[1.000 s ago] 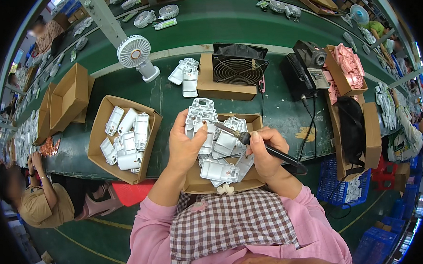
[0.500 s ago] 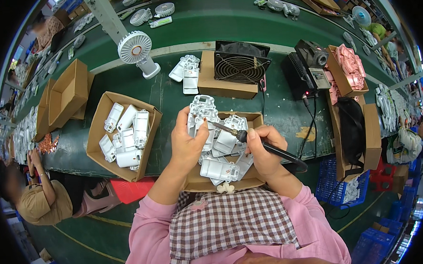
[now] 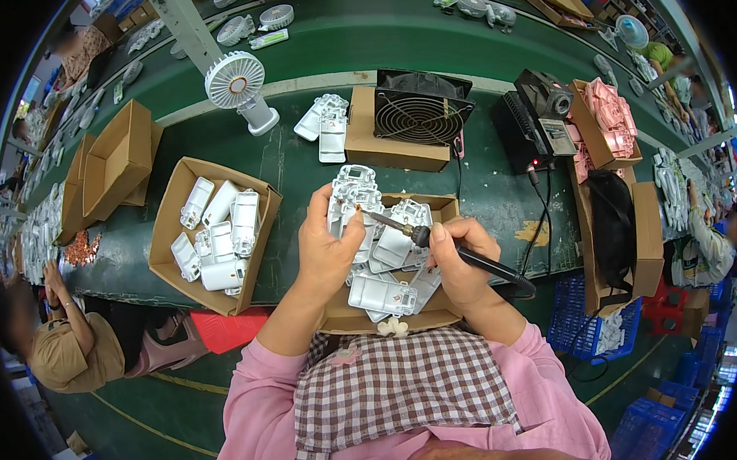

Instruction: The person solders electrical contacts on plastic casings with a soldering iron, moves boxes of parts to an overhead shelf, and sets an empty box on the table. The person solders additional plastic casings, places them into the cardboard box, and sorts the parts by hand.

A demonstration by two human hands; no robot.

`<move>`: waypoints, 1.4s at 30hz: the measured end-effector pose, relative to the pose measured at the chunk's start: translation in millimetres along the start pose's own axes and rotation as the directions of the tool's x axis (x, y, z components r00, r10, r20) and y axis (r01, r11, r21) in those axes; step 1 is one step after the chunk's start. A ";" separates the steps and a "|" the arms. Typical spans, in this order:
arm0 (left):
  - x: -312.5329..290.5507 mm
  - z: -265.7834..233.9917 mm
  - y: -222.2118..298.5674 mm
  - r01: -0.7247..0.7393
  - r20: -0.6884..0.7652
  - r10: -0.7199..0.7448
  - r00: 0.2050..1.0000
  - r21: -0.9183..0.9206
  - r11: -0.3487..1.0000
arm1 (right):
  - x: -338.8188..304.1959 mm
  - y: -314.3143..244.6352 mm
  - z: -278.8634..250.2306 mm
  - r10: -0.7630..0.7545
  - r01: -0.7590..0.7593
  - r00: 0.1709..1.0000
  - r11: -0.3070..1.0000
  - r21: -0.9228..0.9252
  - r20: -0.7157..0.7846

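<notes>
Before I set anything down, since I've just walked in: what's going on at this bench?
The person's left hand holds a white casing near the far edge of a cardboard box of similar parts. The right hand grips a soldering iron, its tip at or very near the casing. Another box, to the left, holds more white parts.

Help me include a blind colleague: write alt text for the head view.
A person's right hand holds a soldering iron with its tip at a white plastic casing in the left hand, above a cardboard box of white parts. A small white fan stands on the green workbench beyond.
</notes>
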State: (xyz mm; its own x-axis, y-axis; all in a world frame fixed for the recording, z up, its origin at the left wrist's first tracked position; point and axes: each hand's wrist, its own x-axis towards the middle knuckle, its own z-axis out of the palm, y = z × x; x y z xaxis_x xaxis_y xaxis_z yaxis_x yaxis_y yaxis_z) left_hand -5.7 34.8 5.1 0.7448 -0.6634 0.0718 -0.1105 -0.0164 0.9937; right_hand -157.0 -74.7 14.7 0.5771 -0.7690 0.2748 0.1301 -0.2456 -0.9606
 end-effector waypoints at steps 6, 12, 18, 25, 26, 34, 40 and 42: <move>0.5 -0.1 -5.1 -0.015 -0.005 0.015 1.000 -0.018 1.000 | -0.2 -0.5 -0.3 0.012 -0.011 1.000 1.000 0.008 -0.004; 0.4 0.0 -0.8 0.024 0.003 -0.024 1.000 -0.013 1.000 | -1.9 3.6 -3.3 0.001 0.001 1.000 0.998 0.065 -0.030; 3.1 -1.2 -1.9 0.107 0.052 -0.101 0.994 -0.154 0.982 | -3.7 9.1 -7.3 -0.064 0.071 0.996 0.989 0.133 -0.054; 1.5 -1.2 -2.4 0.200 0.191 -0.158 0.969 -0.225 0.954 | -6.7 0.1 -1.1 -0.016 0.044 0.994 0.963 0.266 -0.107; 2.7 -0.9 -13.0 0.151 0.177 -0.106 0.979 -0.267 0.952 | -6.5 -0.5 -1.1 -0.017 0.045 0.994 0.963 0.266 -0.108; 0.1 -0.2 -0.7 0.220 0.191 -0.177 0.965 -0.239 0.946 | -0.7 1.2 -1.7 -0.063 0.064 0.998 0.996 0.060 -0.014; -0.1 -0.5 -0.9 0.221 0.173 -0.187 0.967 -0.201 0.954 | -0.9 1.8 -3.0 -0.080 0.080 0.997 0.996 0.047 0.000; -0.4 -0.8 0.5 0.216 0.166 -0.185 0.969 -0.193 0.957 | -1.0 2.5 -3.9 -0.085 0.085 0.996 0.996 0.039 0.001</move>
State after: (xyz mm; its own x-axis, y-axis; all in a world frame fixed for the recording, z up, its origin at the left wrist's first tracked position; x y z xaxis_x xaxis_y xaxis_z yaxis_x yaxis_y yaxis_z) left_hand -5.6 35.7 5.6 0.6330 -0.7634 -0.1287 0.1825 -0.0144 0.9831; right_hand -160.4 -76.8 12.2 0.5645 -0.7451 0.3553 0.2096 -0.2870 -0.9347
